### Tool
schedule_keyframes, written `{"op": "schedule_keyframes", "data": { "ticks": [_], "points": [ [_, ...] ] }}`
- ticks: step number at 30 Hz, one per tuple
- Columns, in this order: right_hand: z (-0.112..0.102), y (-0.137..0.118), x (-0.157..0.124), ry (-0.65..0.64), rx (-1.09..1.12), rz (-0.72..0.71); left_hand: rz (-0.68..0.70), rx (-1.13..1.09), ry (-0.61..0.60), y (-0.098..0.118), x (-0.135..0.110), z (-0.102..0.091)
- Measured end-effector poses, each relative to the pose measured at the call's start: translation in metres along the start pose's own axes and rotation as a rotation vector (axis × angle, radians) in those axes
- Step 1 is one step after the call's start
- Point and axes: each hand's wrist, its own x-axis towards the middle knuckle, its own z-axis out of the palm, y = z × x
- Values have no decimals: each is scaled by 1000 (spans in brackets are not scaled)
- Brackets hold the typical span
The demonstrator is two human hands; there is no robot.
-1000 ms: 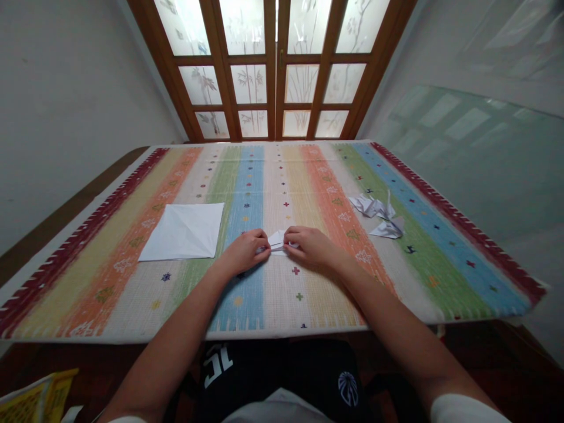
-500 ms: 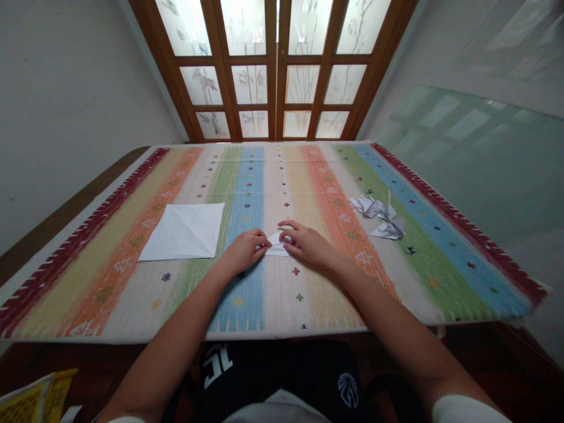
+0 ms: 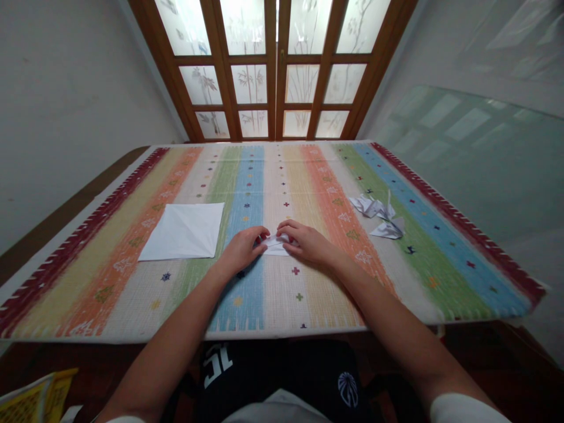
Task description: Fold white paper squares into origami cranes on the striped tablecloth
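Note:
Between my hands, on the striped cloth, lies a small folded piece of white paper (image 3: 275, 247). My left hand (image 3: 245, 249) has its thumb and fingers closed on the paper's left edge. On the other side, my right hand (image 3: 305, 239) grips the right part with curled fingers, which cover that end. To the left lies a white paper sheet (image 3: 187, 231) with crease lines running across it. Over on the right are several folded paper figures (image 3: 375, 205), close together; their exact shapes are hard to make out.
A striped tablecloth (image 3: 273, 170) covers the table, its front edge close to my body. Behind the table stand wooden doors with frosted panes (image 3: 249, 85). A pale glass panel (image 3: 480, 158) leans at the right wall. A yellow bag (image 3: 39, 396) is low at the left.
My left hand has shifted slightly left and its fingers have risen a little. The top of the small paper, pointed before, now looks folded lower. My right hand has hardly moved.

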Motion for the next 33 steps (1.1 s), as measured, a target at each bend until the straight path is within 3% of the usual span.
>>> {"op": "schedule_keyframes", "data": {
  "ticks": [10, 20, 27, 33],
  "points": [
    [-3, -1, 1, -12, -14, 35, 91, 117, -71, 0, 0, -3],
    [-1, 7, 3, 18, -70, 20, 92, 247, -110, 8, -2, -1],
    [-11, 11, -1, -79, 10, -3, 173, 290, -101, 8, -3, 3],
    [-14, 5, -4, -83, -56, 9, 245, 251, -120, 8, -4, 5]
  ]
}}
